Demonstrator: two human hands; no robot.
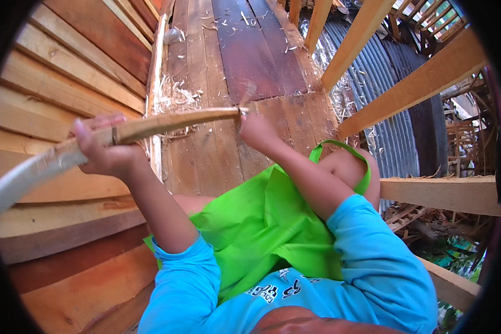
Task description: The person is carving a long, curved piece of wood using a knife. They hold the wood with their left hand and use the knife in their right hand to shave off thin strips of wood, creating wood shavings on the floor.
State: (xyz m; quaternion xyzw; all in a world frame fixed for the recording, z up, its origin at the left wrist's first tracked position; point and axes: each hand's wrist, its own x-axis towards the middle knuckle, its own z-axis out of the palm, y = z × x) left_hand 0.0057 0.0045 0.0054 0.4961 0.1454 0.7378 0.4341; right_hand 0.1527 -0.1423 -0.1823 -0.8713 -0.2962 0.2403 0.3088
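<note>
A long, pale brown bamboo strip [175, 120] with a dark joint ring crosses in front of me, curving away to the lower left, where it looks whitish. My left hand [114, 158] is closed around it near the ring, palm up, with the thumb and fingertips showing on either side. At the strip's right end my right hand [257, 132] makes a fist, smeared by motion. A small shiny bit shows between that fist and the strip's tip; what the fist grips is hidden. Just above the tip is a faint blurred shape, perhaps a shaving. A bright green cloth [267, 222] covers my lap.
Pale curled shavings [178, 96] lie scattered on the plank floor [200, 161]. A plank wall [50, 117] rises close on my left. On the right, slanting wooden rails [414, 86] stand before corrugated metal sheets [392, 111]. A dark reddish panel [250, 61] lies ahead.
</note>
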